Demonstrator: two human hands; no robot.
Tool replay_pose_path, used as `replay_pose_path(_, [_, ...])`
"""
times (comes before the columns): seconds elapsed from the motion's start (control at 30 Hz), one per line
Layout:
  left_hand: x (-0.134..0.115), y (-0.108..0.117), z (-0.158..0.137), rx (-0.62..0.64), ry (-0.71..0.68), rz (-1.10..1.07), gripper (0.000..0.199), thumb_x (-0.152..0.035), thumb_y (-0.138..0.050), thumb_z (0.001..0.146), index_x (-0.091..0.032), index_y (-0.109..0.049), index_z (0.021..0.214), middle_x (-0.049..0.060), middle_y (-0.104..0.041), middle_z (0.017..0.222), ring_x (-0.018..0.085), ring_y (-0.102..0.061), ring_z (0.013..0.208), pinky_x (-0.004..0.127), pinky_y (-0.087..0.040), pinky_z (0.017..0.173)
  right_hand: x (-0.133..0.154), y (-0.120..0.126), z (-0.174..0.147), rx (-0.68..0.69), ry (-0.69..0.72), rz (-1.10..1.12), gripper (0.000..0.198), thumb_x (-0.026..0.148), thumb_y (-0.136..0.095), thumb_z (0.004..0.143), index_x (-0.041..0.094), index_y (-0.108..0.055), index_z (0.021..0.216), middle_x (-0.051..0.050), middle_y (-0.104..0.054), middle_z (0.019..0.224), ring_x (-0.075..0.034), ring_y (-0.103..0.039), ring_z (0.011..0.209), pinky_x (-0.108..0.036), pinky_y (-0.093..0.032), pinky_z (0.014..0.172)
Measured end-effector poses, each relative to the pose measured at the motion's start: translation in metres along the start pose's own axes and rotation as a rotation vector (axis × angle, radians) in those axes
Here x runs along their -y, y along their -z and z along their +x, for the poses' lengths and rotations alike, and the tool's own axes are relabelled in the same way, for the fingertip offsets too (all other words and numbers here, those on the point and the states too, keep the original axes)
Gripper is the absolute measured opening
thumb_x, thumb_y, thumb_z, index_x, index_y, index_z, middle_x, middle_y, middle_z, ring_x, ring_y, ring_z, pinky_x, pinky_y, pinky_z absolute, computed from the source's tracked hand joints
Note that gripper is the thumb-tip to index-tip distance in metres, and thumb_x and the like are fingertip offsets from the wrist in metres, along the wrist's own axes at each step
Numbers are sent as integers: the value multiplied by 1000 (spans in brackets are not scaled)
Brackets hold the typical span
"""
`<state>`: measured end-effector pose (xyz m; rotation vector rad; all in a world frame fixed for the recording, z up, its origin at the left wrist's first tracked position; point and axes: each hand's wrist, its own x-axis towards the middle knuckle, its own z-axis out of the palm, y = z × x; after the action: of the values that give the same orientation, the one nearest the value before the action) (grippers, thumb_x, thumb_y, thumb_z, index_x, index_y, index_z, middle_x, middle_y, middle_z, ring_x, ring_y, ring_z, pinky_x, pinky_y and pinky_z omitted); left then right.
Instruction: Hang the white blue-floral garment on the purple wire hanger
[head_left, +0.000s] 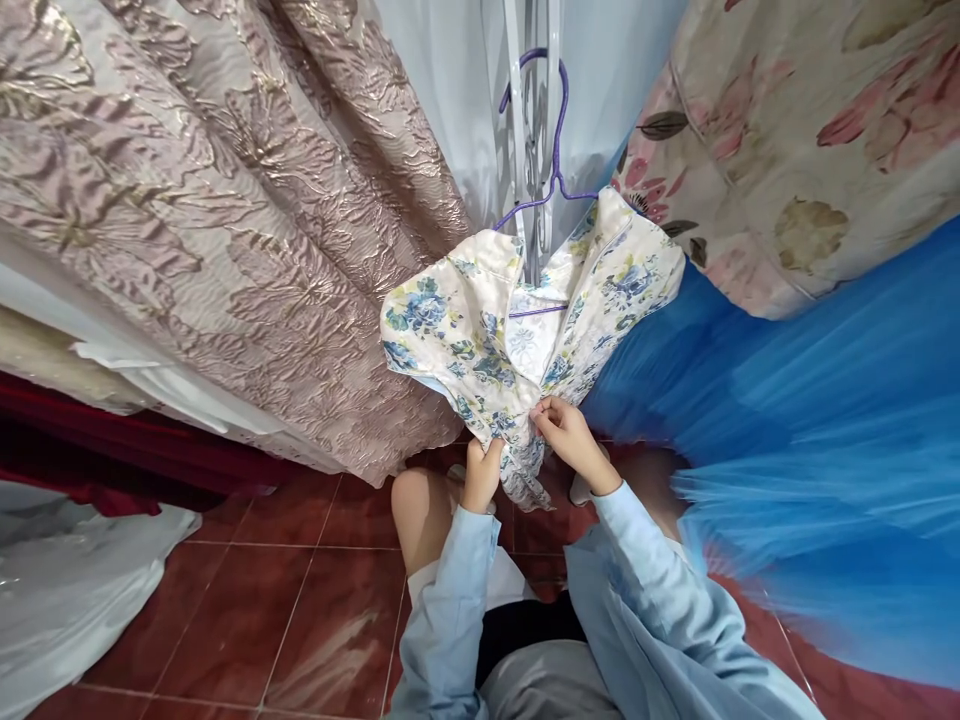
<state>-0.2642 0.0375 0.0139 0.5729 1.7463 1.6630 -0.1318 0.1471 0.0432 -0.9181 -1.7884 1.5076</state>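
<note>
A white dress with blue flowers (480,345) hangs in front of me on a purple wire hanger (556,180). Its V-shaped neckline is open and shows the pale lining. My left hand (482,470) is closed on the cloth at the dress's lower left side, with the thumb on top. Just below the point of the neckline, my right hand (568,430) pinches the front edge between thumb and fingers. Whether a button or other fastener lies under those fingertips is hidden. Below my hands the lower part of the dress hangs bunched.
A pink gown with raised metallic flowers (247,200) hangs close on the left. On the right are a floral garment (817,150) and blue tulle (787,440). White straps (514,110) hang behind the hanger. White cloth (67,590) reaches the red tiled floor (300,610).
</note>
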Motion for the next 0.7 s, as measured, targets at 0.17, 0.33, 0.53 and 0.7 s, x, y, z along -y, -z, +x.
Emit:
replay_pose_path(0.17, [-8,3,-3,42,-32,13,30,-27,-64,72,-14,-74,97,9,-78,105,29,-71,102,35,-55,93,1,-10,3,-106,15,0,19,39,-57,87,20,-58,82,3,-56,61,-14,-50,55,-27,-36,56])
replay_pose_path(0.33, [-10,8,-5,-13,4,22,34,-26,-62,71,-13,-74,100,9,-78,108,28,-70,105,35,-54,94,4,-21,7,-162,-4,-64,18,38,-60,84,21,-58,82,2,-58,61,-15,-52,56,-28,-39,58])
replay_pose_path(0.53, [-4,18,2,-118,-94,18,28,-27,-61,74,-14,-70,97,9,-76,102,28,-70,102,35,-54,94,10,-24,8,-31,-123,211,25,43,-70,76,21,-59,72,4,-55,51,-12,-43,44,-26,-33,48])
replay_pose_path(0.7, [12,19,-3,-382,-320,139,39,-26,-65,81,-17,-59,118,13,-68,121,27,-64,112,40,-48,100,21,-20,-6,-39,-238,397,36,48,-83,64,20,-59,59,2,-59,46,-10,-42,38,-24,-27,40])
